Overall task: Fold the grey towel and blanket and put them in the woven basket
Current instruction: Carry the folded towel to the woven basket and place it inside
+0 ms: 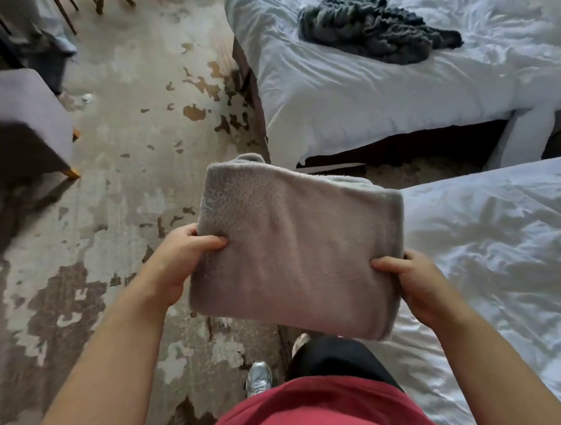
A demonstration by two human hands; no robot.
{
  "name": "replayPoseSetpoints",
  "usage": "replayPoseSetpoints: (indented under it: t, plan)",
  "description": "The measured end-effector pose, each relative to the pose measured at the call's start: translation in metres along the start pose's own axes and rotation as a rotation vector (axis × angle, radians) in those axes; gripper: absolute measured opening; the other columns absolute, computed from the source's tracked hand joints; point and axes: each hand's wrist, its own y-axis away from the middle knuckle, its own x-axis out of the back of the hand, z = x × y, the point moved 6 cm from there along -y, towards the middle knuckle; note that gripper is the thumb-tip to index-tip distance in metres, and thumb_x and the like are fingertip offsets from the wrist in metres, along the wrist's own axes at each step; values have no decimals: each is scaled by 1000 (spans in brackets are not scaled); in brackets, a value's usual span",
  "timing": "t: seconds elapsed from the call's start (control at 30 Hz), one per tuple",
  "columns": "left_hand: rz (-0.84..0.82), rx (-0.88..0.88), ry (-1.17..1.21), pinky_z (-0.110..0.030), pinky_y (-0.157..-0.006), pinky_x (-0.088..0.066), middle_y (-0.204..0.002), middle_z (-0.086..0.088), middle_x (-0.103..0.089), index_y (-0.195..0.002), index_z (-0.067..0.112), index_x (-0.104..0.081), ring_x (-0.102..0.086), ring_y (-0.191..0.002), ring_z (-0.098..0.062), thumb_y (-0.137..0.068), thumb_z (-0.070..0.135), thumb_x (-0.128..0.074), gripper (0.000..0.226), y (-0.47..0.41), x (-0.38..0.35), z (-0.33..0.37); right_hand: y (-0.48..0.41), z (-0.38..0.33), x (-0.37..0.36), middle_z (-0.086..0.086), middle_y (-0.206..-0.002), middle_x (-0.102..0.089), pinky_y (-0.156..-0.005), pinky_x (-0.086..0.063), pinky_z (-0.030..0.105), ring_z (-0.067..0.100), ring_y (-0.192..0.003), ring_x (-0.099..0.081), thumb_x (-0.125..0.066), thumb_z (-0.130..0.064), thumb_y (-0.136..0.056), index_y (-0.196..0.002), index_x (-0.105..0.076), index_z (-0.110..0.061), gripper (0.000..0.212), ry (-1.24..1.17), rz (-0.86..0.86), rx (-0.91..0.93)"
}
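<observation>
Pale grey towel [293, 253], dark grey blanket [378, 34], white bedsheets [380, 94], red shirt [321, 408].

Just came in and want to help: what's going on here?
A person holds a folded grey towel in the air, left hand and right hand gripping its opposite edges. The dark knitted blanket lies crumpled, unfolded, on the far bed. No woven basket is in view.
</observation>
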Motion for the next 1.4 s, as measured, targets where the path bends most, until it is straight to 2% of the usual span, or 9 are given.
replayPoseSetpoints:
  t: [0.3,0.4,0.5,0.8,0.9,1.1,1.23,1.3,1.4]
  plan:
    - [220,112,191,-34,-69,-54,-76,-8,-75,-88,9,-69,-71,-72,-24,-80,5,-63,12,-78,62,22,-117,-69,-93,6,-81,-75,-61,-49,29,19,-75,-70,-65,-4,-76,-92,-69,-6,17,101,-62,-5]
    - [298,120,197,-22,-52,-54,-71,-6,-74,-89,9,-68,-70,-62,-16,-82,2,-60,13,-124,85,45,-177,-94,-131,8,-83,-75,-61,-51,29,21,-74,-71,-67,-5,-75,-94,-68,-5,19,107,-118,-18]
    - [369,136,224,-18,-46,-52,-65,-5,-72,-89,6,-67,-68,-54,-14,-83,-1,-58,13,-175,107,79,-243,-130,-171,10,-80,-75,-62,-52,33,24,-72,-71,-68,-8,-74,-93,-68,-5,20,114,-185,-36]
    - [525,137,281,-27,-59,-53,-72,-10,-72,-94,5,-68,-69,-63,-20,-81,1,-60,15,-299,171,190,-373,-266,-266,13,-83,-75,-63,-53,31,25,-73,-72,-66,-5,-72,-96,-67,-1,24,94,-301,-32]
    - [509,137,284,-28,-63,-53,-71,-7,-74,-92,7,-68,-70,-63,-19,-82,1,-58,15,-337,191,213,-405,-297,-294,12,-78,-75,-52,-53,27,23,-68,-72,-64,0,-74,-95,-66,1,21,53,-331,-64]
    - [477,161,292,-32,-70,-54,-83,-12,-74,-96,8,-70,-71,-75,-26,-83,4,-58,18,-435,233,252,-476,-347,-337,10,-77,-75,-50,-53,24,20,-65,-72,-65,1,-76,-95,-66,-1,19,55,-336,-89]
    - [411,181,294,-33,-72,-54,-83,-14,-74,-98,3,-70,-71,-75,-25,-82,5,-60,19,-518,261,277,-534,-386,-367,13,-86,-75,-61,-54,29,24,-74,-72,-68,-1,-76,-100,-66,0,24,77,-285,-91]
    - [375,189,318,-31,-69,-54,-82,-14,-75,-94,4,-71,-72,-73,-24,-82,6,-60,16,-563,277,293,-564,-412,-387,16,-91,-74,-69,-56,34,28,-80,-71,-68,-1,-76,-103,-66,1,27,78,-251,-95]
    - [297,227,311,-25,-58,-54,-80,-13,-75,-91,5,-71,-72,-69,-22,-84,8,-58,15,-629,300,325,-606,-456,-414,12,-77,-75,-60,-56,30,23,-67,-72,-67,1,-77,-95,-66,1,18,66,-178,-69]
